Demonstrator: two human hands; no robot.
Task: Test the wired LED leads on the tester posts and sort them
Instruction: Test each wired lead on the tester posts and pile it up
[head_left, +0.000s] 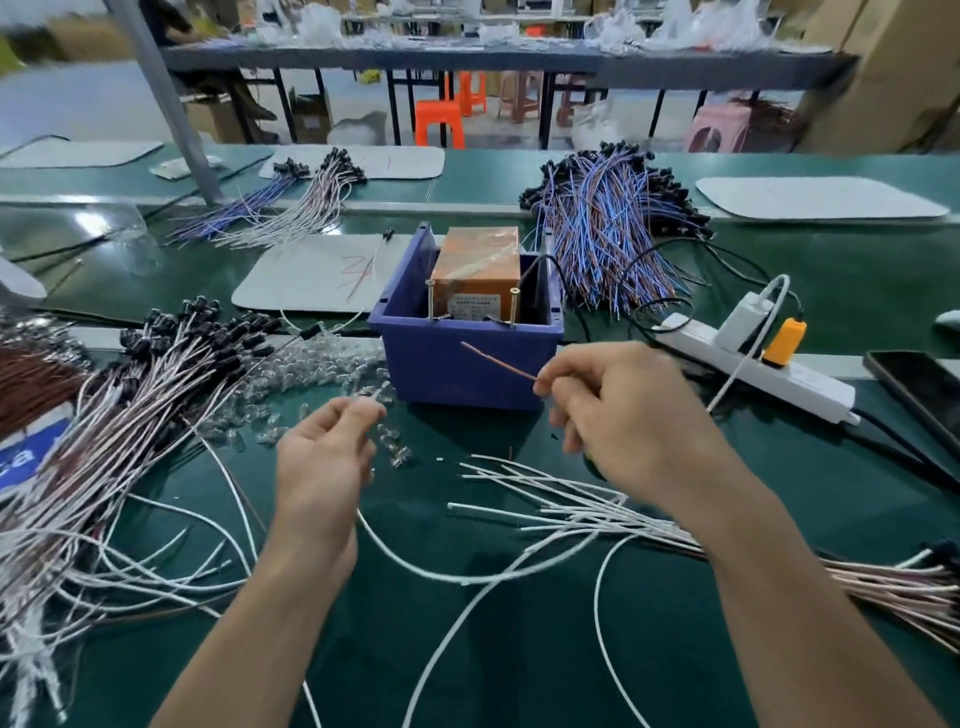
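Nearest us, loose white leads (571, 514) loop across the green surface (519, 675) between our forearms. Above them our right hand (623, 415) pinches a thin brown lead (498, 361) between the thumb and the tips of its fingers (563, 382), the rest curled in. The lead hangs in the air just in front of the blue bin (467, 384), below and short of the two tester posts (430, 299). Its long axis runs on a slant, with the free tip pointing up and left and the gripped end lower right. Our left hand (324, 457) hovers by the scattered clear LEDs (322, 358) with its fingers (358, 413) half curled toward the thumb. Blur there leaves us unable to tell whether they hold a wire, an LED or nothing. To do this step well, we judge, the tip should rise over the bin rim and press squarely on one post, with its partner wire on the other. The two must never bridge, and we should keep the LED end in sight.
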